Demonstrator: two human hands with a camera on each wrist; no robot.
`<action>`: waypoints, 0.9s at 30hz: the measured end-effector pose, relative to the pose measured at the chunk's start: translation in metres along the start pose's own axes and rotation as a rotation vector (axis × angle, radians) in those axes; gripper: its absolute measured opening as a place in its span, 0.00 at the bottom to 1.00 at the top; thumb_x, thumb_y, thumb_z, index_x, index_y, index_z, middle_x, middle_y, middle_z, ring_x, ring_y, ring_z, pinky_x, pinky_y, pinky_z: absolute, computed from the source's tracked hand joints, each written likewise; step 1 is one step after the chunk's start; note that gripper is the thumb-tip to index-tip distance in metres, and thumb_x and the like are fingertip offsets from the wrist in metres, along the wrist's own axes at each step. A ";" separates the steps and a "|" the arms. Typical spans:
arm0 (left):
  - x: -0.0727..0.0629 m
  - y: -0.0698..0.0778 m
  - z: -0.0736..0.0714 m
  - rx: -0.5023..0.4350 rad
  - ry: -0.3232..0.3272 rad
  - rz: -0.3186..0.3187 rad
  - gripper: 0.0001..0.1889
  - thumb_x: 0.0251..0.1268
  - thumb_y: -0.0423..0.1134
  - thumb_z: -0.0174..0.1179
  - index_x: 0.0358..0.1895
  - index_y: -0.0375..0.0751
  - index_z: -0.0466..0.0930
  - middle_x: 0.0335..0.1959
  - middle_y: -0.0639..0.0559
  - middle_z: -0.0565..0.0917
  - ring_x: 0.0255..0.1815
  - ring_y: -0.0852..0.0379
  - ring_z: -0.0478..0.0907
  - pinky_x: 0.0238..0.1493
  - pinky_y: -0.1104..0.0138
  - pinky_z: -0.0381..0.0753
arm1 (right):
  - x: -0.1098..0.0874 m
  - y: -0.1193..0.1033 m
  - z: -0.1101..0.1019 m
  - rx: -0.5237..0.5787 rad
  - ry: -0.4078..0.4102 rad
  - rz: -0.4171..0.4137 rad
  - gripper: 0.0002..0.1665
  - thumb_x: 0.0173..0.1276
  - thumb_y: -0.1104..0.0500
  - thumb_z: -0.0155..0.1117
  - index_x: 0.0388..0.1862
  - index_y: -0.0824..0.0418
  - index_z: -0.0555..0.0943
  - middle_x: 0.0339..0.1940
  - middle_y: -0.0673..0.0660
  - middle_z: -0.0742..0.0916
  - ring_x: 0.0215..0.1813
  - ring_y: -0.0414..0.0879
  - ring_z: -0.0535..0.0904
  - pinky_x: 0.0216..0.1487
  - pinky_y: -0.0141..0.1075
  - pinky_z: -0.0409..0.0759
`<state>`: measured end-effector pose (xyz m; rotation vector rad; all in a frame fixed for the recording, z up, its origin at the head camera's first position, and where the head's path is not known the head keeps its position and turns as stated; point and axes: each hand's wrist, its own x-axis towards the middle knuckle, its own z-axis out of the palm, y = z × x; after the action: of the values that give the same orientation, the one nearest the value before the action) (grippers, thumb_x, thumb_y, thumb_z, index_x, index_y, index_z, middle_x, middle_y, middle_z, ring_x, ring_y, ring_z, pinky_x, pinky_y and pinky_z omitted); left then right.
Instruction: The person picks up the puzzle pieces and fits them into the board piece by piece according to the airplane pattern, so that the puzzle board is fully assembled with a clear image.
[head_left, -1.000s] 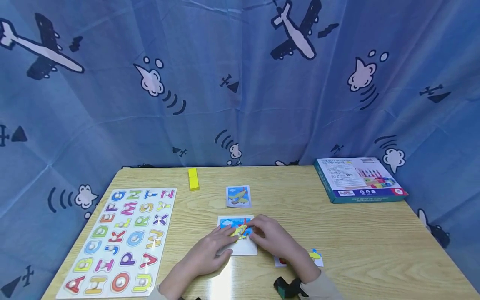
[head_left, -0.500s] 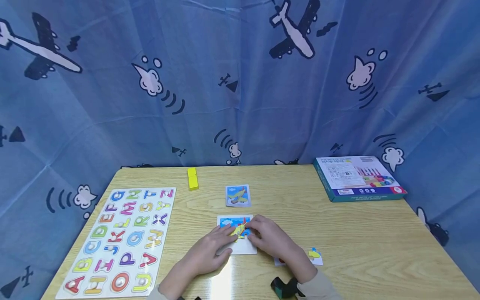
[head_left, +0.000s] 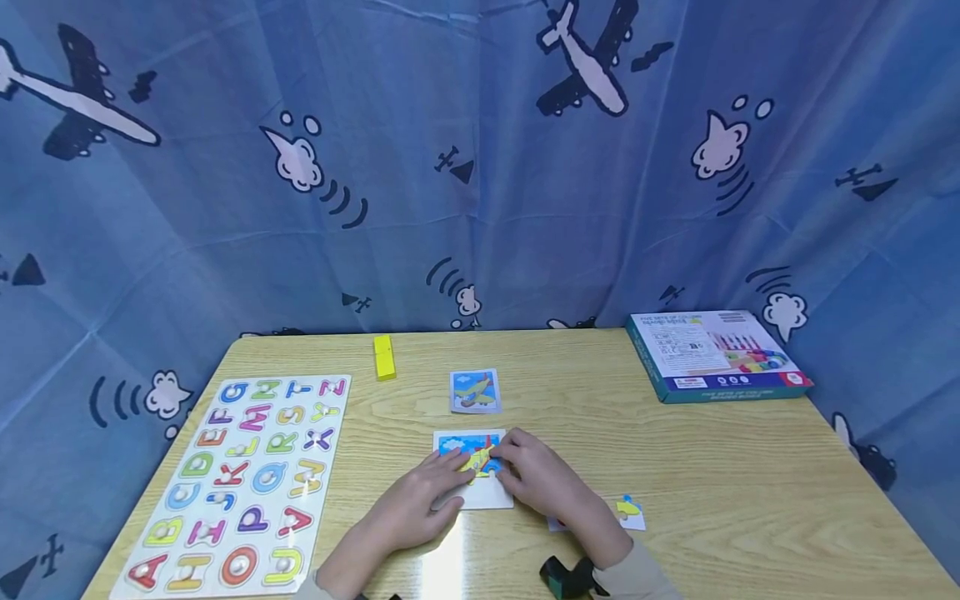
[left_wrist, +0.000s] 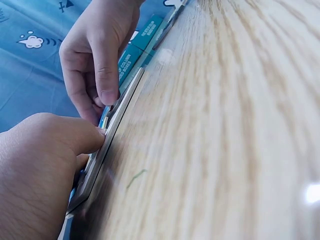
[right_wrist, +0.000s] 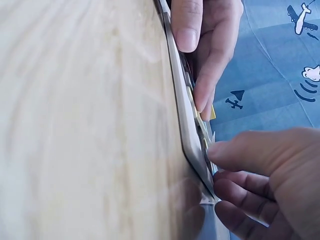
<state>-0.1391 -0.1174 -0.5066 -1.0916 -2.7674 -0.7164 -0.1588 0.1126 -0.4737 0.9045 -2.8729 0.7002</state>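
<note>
A white-framed puzzle board (head_left: 486, 497) lies on the table, its upper part covered by joined jigsaw pieces (head_left: 459, 443) of a yellow airplane on blue sky. The lower part of the board shows white. Extended fingers of my left hand (head_left: 420, 493) rest on the pieces from the left. From the right, my right hand (head_left: 546, 477) pinches a jigsaw piece (right_wrist: 204, 131) at the picture's right side; that piece stands slightly tilted over the board in the right wrist view. The fingertips hide most of it. Just beyond the board lies a matching airplane picture card (head_left: 475, 392).
More loose jigsaw pieces (head_left: 630, 512) lie under and beside my right forearm. An alphabet board (head_left: 243, 492) covers the table's left side. Yellow blocks (head_left: 385, 358) sit near the back edge, and a flat box (head_left: 716, 358) at the back right.
My right fingers have shifted slightly left with the piece, closer to the left fingertips and lower against the joined pieces. The left hand keeps its place.
</note>
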 end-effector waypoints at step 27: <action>-0.001 0.001 -0.001 -0.015 0.008 0.005 0.19 0.68 0.44 0.54 0.59 0.46 0.78 0.66 0.50 0.72 0.70 0.53 0.65 0.73 0.56 0.63 | -0.001 -0.005 0.005 -0.196 0.028 -0.043 0.15 0.62 0.54 0.66 0.45 0.61 0.84 0.40 0.51 0.80 0.40 0.40 0.75 0.41 0.34 0.81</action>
<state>-0.1381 -0.1176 -0.5052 -1.0959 -2.7554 -0.7408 -0.1544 0.1074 -0.4759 0.9175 -2.8254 0.4148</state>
